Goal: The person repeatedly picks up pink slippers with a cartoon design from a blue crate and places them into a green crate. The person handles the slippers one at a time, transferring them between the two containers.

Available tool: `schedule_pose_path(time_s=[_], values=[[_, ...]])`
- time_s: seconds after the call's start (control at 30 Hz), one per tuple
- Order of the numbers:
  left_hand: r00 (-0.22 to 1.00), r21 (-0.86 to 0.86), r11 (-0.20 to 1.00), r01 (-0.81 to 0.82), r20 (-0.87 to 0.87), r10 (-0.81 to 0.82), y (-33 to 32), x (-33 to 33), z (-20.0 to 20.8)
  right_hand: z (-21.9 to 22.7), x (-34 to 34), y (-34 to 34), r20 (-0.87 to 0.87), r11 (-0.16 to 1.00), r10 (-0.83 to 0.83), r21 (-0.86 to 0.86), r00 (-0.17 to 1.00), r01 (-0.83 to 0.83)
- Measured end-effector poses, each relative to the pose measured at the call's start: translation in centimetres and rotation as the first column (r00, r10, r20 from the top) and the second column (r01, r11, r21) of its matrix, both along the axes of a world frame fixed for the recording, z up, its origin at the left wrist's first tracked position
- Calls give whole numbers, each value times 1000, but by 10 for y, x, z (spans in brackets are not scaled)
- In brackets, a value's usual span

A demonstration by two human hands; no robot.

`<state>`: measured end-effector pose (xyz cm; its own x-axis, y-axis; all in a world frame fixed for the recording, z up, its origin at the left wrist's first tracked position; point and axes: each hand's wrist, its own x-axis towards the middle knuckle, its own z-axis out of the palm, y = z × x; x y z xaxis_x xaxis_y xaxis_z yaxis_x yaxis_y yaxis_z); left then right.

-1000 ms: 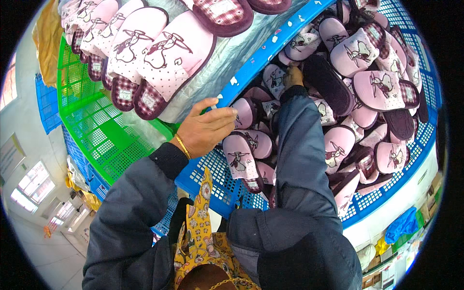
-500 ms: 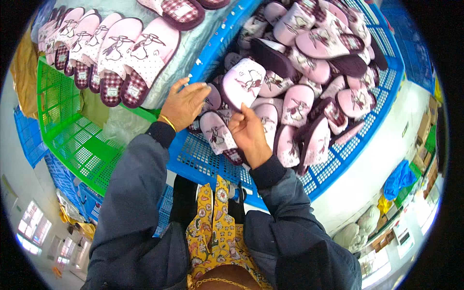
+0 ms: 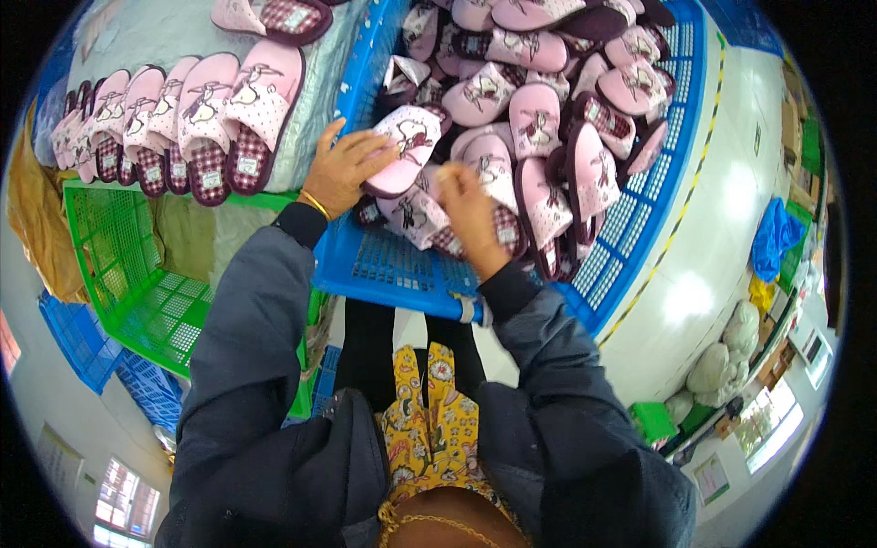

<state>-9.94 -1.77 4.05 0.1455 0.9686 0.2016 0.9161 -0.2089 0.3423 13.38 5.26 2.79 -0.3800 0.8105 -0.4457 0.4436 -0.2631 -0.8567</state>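
Pink slippers with dark plum soles, checked insoles and a printed cartoon figure lie heaped in the blue basket (image 3: 393,281). At the heap's near left, my left hand (image 3: 340,175) has its fingers closed on the edge of one slipper (image 3: 407,148), which is tilted with its upper showing. Just right of that slipper, my right hand (image 3: 471,217) is over the heap with its fingers bent. Motion smears its fingertips, and whether they touch anything is unclear. Below it lies another slipper (image 3: 498,173) with its checked insole showing.
Left of the basket, a row of matching slippers (image 3: 206,114) stands along the edge of a plastic-covered surface (image 3: 320,82). More slippers (image 3: 279,16) lie behind the row. A green crate (image 3: 137,310) stands below it. Sacks (image 3: 708,370) and a blue bag (image 3: 776,239) lie far right.
The slipper my right hand pinched has moved left to my left hand, whose fingers have closed on it. My right hand has come away from it. The whole view has shifted.
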Motion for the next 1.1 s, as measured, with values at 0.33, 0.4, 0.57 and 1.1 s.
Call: schedule_pose_path(time_s=[0.33, 0.4, 0.57, 1.1], values=[[911, 59, 974, 218, 346, -224, 1, -10, 58, 100, 26, 65, -207, 834, 400, -322, 893, -448], [969, 6, 999, 45, 243, -45, 0, -14, 58, 99, 27, 38, 74, 964, 266, -44, 961, -263], [975, -104, 990, -98, 190, 117, -35, -2, 13, 16, 24, -39, 380, 902, -41, 413, 924, -129], [982, -103, 979, -176, 53, 182, -43, 11, 1, -25, 26, -65, 550, 748, 49, 533, 833, -396]])
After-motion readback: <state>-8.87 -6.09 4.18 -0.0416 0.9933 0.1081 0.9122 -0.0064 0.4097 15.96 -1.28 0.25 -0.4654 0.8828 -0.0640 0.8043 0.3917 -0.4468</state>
